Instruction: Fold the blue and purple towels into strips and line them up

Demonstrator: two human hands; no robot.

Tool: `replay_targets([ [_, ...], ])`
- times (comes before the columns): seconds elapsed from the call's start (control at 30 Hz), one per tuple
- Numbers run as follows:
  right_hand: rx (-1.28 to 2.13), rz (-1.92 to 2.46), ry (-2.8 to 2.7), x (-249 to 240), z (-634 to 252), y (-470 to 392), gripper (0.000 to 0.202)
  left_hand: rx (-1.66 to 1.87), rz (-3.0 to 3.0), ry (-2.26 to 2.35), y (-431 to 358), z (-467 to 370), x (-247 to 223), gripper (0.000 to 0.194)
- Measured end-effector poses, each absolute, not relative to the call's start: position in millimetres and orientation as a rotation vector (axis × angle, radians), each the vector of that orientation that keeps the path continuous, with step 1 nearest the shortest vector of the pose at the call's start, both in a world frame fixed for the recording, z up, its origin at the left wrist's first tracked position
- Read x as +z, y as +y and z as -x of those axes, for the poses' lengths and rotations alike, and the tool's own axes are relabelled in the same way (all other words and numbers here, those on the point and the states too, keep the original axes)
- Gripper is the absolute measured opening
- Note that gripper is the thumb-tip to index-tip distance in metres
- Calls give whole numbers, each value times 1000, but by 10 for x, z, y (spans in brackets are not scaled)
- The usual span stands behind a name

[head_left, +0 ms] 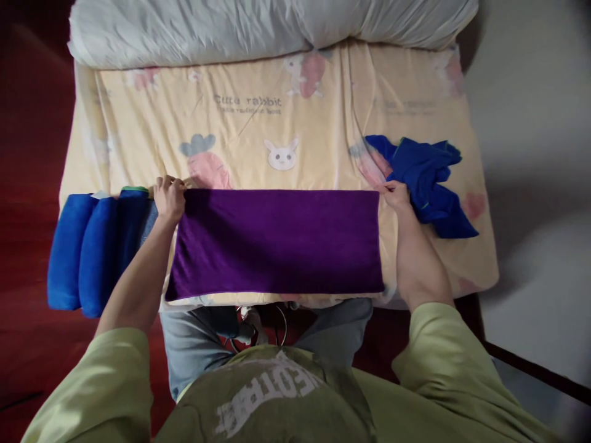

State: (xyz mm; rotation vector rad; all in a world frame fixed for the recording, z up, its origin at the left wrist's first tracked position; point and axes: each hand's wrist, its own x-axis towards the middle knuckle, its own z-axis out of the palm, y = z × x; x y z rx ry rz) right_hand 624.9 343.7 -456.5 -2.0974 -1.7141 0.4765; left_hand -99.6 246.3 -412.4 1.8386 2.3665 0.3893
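Note:
A purple towel (281,241) lies spread flat as a wide rectangle along the near edge of the bed. My left hand (170,195) pinches its far left corner, fingers closed. At the far right corner, my right hand (395,194) grips the towel's edge between thumb and fingers. Just beyond my right hand lies a crumpled blue cloth (427,178) with green edging. Left of the purple towel, several rolled or folded towels stand side by side: bright blue ones (69,252) and a darker blue one (132,224), partly hidden by my left forearm.
The bed has a cream sheet (244,141) printed with rabbits and carrots. A rolled grey-white quilt (258,31) lies across its far side. A pale wall (535,154) is at the right, and reddish floor (28,246) shows at the left.

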Motion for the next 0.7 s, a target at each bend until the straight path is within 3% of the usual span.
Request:
replay_targets([
  [0.17, 401, 2254, -1555, -4406, -5901, 3157, 33, 549, -1961, 2306, 2265, 799, -3995, 32],
  [0.27, 243, 2063, -1636, -4343, -5279, 2695, 47, 559, -2042, 2118, 2018, 304, -3971, 42],
  [0.43, 476, 1715, -2055, -4300, -3815, 1978, 62, 443, -2130, 1853, 1624, -698, -4162, 67],
  [0.57, 551, 1627, -2259, -4366, -3014, 1814, 62, 445, -2172, 1811, 1610, -1113, -4363, 67],
  [0.7, 518, 1702, -2281, -4459, -2787, 1805, 61, 450, -2174, 1841, 1656, -1226, -4479, 63],
])
